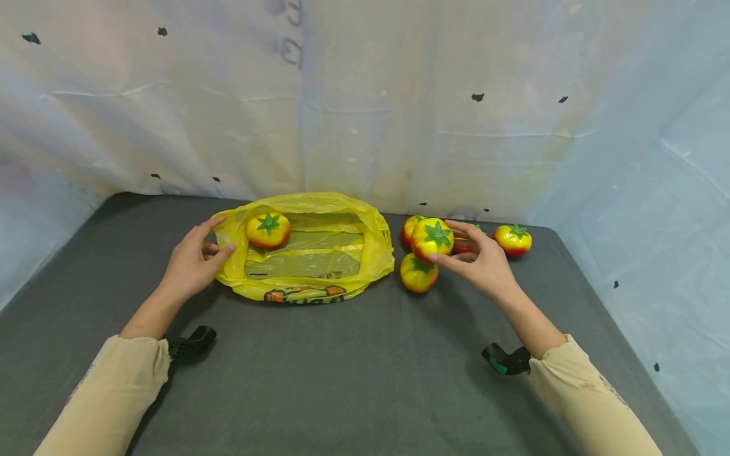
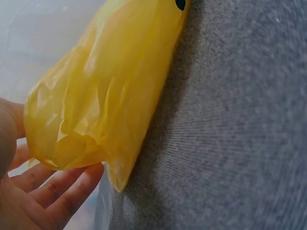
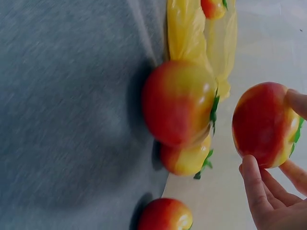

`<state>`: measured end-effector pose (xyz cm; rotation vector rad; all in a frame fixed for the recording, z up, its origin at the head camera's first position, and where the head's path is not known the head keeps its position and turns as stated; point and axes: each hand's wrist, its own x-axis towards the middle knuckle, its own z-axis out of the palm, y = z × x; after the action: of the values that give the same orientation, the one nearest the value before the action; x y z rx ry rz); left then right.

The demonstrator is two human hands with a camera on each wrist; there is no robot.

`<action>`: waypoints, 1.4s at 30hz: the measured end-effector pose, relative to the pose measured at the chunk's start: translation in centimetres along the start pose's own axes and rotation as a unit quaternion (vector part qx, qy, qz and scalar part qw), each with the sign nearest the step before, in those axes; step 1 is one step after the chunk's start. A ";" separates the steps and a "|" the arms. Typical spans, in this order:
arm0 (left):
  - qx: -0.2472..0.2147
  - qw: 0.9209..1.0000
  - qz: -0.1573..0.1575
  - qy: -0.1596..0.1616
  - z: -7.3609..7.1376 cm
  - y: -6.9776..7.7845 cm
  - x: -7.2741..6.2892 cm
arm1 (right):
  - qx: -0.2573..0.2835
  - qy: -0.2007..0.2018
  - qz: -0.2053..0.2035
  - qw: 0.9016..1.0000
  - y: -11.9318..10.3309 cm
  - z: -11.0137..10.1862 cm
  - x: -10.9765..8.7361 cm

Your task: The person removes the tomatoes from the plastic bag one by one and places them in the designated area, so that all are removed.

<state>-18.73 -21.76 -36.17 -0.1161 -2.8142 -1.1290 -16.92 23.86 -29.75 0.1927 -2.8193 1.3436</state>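
Observation:
A yellow plastic bag [image 1: 376, 244] lies with its wide mouth facing up. One red-and-yellow tomato [image 1: 268, 230] with a green leafy top sits at the left side of that mouth. My left hand [image 1: 194, 259] holds the bag's left edge between thumb and fingers; in the left wrist view its fingers [image 2: 67, 194] lie against the crinkled end. On the right, my right hand [image 1: 485, 266] grips another tomato [image 1: 432, 239] between thumb and fingertips, raised above the table. Just below the held one in the head view rests a tomato [image 1: 419, 273] on the table.
More tomatoes lie at the back right, one [image 1: 413, 229] behind the held one, another partly hidden by my right hand, and one [image 1: 512, 240] near the table's [image 1: 342, 380] right edge. Pale plastic sheeting [image 1: 365, 114] hangs behind the table and along its sides.

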 end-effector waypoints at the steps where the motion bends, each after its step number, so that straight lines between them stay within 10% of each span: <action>1: -0.001 1.000 -0.001 -0.001 0.0 0.0 0.0 | -0.001 0.002 -0.002 1.000 0.2 -0.1 -0.1; 42: 0.008 1.000 0.002 -0.008 -0.3 0.2 -0.1 | -0.096 0.003 0.061 0.993 6.6 -2.3 -2.4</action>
<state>-18.59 -21.83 -35.88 -0.1284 -2.8349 -1.1089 -15.38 30.03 -33.58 0.0124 -2.9753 1.0787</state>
